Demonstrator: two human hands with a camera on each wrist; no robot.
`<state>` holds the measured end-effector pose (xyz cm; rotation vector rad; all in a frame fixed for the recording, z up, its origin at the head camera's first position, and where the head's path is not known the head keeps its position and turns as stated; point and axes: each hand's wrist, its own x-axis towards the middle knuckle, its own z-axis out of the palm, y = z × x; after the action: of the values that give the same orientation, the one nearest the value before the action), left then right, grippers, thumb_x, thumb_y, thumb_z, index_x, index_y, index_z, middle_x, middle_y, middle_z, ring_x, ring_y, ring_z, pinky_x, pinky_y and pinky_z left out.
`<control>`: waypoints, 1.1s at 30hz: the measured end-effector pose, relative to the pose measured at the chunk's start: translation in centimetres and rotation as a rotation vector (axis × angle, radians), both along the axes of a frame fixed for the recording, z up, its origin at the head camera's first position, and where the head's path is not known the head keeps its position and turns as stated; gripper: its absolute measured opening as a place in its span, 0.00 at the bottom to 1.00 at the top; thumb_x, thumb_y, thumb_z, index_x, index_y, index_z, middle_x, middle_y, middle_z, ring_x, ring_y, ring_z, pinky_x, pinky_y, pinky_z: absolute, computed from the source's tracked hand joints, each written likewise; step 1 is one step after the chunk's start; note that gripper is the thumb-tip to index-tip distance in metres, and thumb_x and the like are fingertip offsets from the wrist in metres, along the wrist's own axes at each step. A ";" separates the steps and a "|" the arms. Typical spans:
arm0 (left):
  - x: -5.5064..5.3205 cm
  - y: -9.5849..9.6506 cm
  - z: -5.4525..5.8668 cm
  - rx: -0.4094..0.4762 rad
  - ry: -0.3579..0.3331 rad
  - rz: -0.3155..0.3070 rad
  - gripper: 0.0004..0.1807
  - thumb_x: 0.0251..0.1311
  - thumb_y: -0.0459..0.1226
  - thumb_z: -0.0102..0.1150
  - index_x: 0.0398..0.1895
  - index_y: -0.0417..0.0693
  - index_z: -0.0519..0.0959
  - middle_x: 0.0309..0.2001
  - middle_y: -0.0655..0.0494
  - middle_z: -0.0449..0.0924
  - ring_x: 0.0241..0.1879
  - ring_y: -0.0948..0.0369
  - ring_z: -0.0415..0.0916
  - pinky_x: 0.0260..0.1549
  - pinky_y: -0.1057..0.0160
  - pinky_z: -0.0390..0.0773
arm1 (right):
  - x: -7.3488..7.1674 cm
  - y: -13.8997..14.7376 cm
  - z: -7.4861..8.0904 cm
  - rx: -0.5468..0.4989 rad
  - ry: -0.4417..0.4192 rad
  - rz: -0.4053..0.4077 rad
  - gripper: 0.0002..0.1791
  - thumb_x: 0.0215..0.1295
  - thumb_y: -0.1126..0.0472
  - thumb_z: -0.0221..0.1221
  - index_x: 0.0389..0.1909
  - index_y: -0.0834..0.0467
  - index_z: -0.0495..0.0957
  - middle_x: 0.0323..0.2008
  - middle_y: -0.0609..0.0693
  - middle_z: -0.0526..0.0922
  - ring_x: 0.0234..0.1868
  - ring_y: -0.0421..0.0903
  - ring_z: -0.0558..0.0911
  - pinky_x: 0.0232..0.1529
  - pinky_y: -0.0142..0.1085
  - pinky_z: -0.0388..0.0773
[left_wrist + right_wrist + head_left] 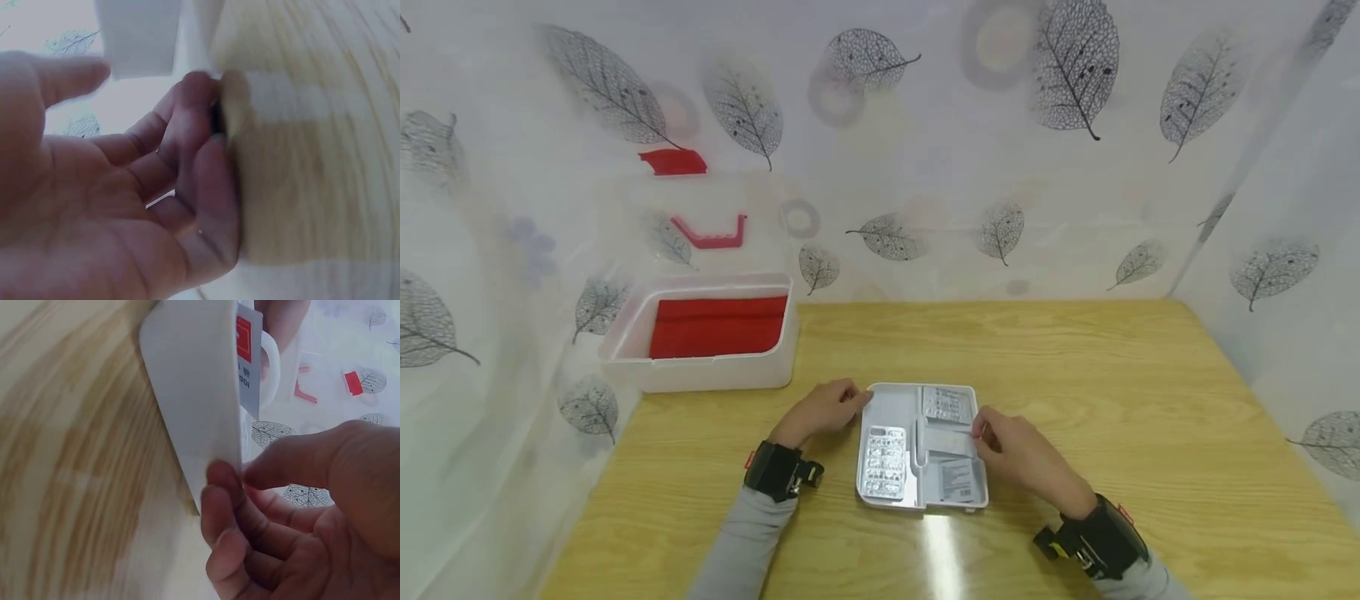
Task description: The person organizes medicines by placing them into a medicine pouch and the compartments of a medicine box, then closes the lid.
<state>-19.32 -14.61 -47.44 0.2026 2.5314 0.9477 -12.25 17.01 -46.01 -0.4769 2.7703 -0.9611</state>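
Observation:
An open white medicine case (892, 398) with compartments lies on the table between the hands. A silver blister pack (885, 462) sits in its left part, another blister pack (947, 405) at upper right, and a printed sachet (957, 481) at lower right. My right hand (1018, 450) pinches the case's right rim between thumb and fingers; the right wrist view shows the case's outer wall (194, 387) there. Beside the upper left corner, my left hand (826, 407) has its fingertips right at the edge. Its bent fingers (215, 187) rest on the table, the thumb held apart.
At the back left stands a translucent plastic bin (722, 372) with red cloth (718, 327) inside. Above it show a pink handle (709, 242) and a red patch (677, 162). A leaf-patterned curtain (910, 167) hangs behind the wooden table (1120, 375).

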 end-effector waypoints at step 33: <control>8.1 -7.4 9.9 -0.068 0.472 0.441 0.11 0.60 0.35 0.64 0.45 0.42 0.83 0.34 0.51 0.84 0.33 0.57 0.78 0.29 0.62 0.77 | -3.1 -10.3 6.7 -0.299 0.134 0.085 0.05 0.71 0.65 0.57 0.45 0.57 0.74 0.27 0.45 0.78 0.25 0.41 0.75 0.25 0.33 0.74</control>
<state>-11.24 -22.03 -37.55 -0.1872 3.1187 1.0697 -15.31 6.72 -39.30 -0.7205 2.7020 -1.3776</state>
